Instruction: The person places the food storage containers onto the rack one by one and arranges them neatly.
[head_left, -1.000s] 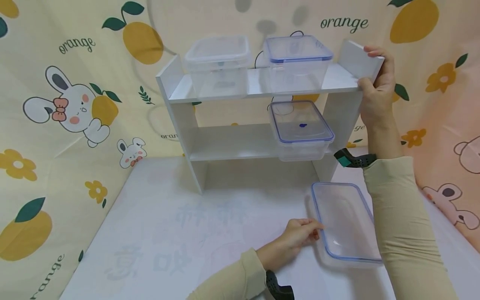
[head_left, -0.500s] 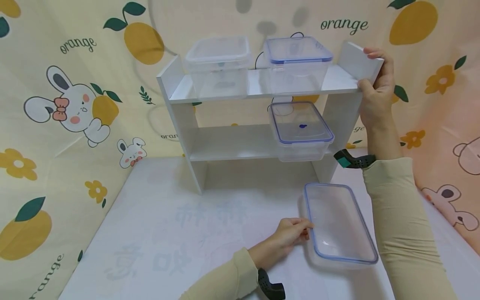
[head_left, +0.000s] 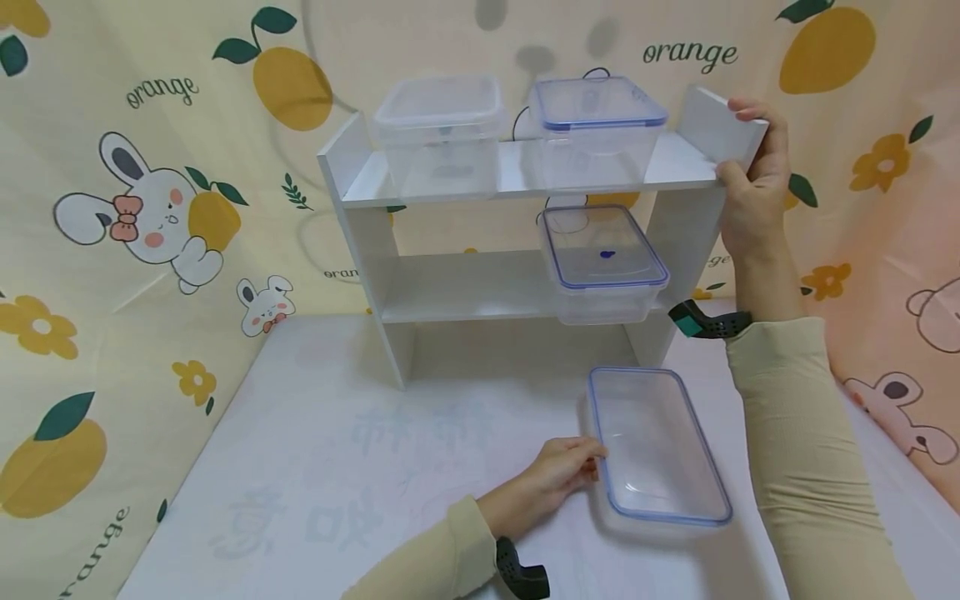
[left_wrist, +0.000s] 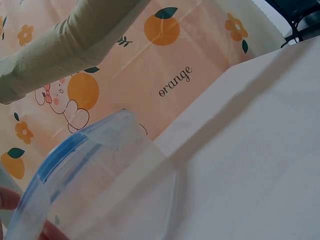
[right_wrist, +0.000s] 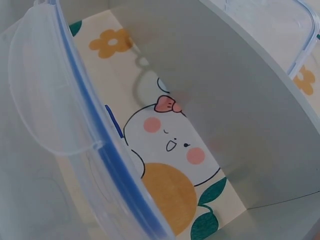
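Observation:
A clear plastic food container with a blue-edged lid [head_left: 656, 442] is at the table's front right. My left hand [head_left: 551, 479] pinches its left edge between thumb and fingers; in the left wrist view the container's side [left_wrist: 115, 185] fills the lower left. Up at the right, my right hand [head_left: 757, 187] grips the raised side panel of a white shelf unit [head_left: 465, 283], thumb in front, fingers over the top edge. Another blue-rimmed container [head_left: 606, 250] sits on the middle shelf, its front sticking out past the shelf edge. The right wrist view shows one blue-edged container [right_wrist: 95, 120] close up.
On the top shelf stand a clear container with a whitish lid [head_left: 441, 137] and a blue-lidded container [head_left: 596, 129]. A patterned cloth [head_left: 150, 350] hangs behind and at both sides of the white table [head_left: 300, 467]. A dark cable shows behind the shelf.
My left hand has slid the container on the table leftward, bringing it away from the right arm. My right hand keeps its grip on the shelf panel.

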